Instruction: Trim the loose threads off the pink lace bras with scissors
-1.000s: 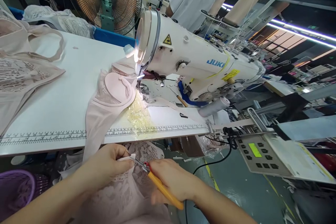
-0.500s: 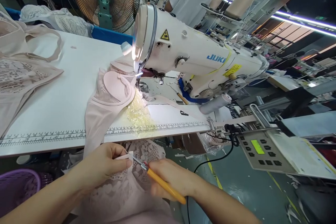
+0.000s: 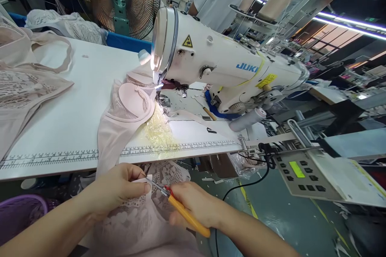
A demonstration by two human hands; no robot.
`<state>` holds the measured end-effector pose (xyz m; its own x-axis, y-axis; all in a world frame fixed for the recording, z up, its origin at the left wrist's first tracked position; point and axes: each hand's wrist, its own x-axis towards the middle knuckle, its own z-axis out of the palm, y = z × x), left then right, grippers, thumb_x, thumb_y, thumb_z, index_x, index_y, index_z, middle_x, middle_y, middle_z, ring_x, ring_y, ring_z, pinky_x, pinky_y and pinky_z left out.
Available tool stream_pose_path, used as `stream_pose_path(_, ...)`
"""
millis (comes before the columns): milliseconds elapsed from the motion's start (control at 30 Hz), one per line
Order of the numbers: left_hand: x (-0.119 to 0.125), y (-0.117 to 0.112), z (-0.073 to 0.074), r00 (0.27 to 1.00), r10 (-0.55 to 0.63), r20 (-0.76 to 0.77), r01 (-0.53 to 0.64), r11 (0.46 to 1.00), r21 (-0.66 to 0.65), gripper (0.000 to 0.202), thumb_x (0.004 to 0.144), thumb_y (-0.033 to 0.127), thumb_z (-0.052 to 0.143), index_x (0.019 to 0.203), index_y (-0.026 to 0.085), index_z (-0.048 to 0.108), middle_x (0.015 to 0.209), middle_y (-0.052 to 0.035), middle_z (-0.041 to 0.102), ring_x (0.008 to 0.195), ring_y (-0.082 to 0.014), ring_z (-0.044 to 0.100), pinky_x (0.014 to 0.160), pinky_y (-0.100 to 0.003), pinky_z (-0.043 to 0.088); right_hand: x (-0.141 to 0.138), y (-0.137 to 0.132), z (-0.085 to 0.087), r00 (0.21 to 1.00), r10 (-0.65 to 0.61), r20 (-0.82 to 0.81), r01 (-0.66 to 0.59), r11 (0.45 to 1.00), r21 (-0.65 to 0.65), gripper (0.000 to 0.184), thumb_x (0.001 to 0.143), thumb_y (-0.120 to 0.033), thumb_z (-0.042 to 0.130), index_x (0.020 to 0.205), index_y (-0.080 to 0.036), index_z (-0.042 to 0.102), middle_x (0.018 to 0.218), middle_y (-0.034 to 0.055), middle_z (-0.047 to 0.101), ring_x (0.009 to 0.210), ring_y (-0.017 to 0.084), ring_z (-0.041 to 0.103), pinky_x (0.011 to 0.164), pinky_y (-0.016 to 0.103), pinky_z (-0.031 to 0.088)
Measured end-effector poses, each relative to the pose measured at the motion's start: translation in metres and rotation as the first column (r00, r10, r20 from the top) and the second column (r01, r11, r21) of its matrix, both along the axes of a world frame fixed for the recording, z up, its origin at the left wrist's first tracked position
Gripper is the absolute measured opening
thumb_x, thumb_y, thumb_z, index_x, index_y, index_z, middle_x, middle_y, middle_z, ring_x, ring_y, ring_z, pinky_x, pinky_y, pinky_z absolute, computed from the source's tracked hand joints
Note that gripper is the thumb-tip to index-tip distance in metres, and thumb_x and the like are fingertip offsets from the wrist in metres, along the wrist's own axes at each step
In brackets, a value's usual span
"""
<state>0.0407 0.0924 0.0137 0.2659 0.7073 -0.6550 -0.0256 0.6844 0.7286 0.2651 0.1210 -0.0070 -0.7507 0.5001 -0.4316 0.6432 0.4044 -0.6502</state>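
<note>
barely shifted, left hand pinches the lace garment; right hand stays clamped on orange snips, tips at the pinch

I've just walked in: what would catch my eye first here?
The big white sewing machine sits mid-frame on the white table, with a pink bra cup lying just left of it. Below the table edge, the left hand pinches pink lace fabric while the right hand holds orange-handled snips, tips at the fabric.
</note>
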Motion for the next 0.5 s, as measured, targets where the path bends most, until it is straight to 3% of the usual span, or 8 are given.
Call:
stream_pose_path(367, -0.001, 0.001, -0.004, 0.999, -0.029, -0.042, 0.031, 0.998, 0.053, 0.030, 0.055, 0.039, 0.073, 0.058, 0.017, 0.052, 0.050, 0.0073, 0.038, 0.051, -0.0096, 0.028, 0.053, -0.025, 0.019, -0.003, -0.009, -0.027, 0.989, -0.125, -0.078, 0.121, 0.992, -0.046, 0.049, 0.076, -0.063, 0.046, 0.059, -0.018, 0.033, 0.052, -0.0045, 0.033, 0.047, 0.008, 0.032, 0.045, 0.022, 0.024)
stream_pose_path(500, -0.005, -0.001, -0.002, 0.994, -0.080, -0.069, 0.088, 0.989, 0.120, 0.034, 0.062, 0.042, 0.070, 0.056, 0.019, 0.046, 0.049, 0.0090, 0.031, 0.049, -0.0080, 0.021, 0.050, -0.025, 0.013, -0.001, -0.001, -0.022, 0.987, -0.122, -0.109, 0.121, 0.992, -0.022, 0.053, 0.078, -0.068, 0.039, 0.059, -0.019, 0.032, 0.053, -0.0037, 0.033, 0.047, 0.008, 0.031, 0.044, 0.022, 0.023)
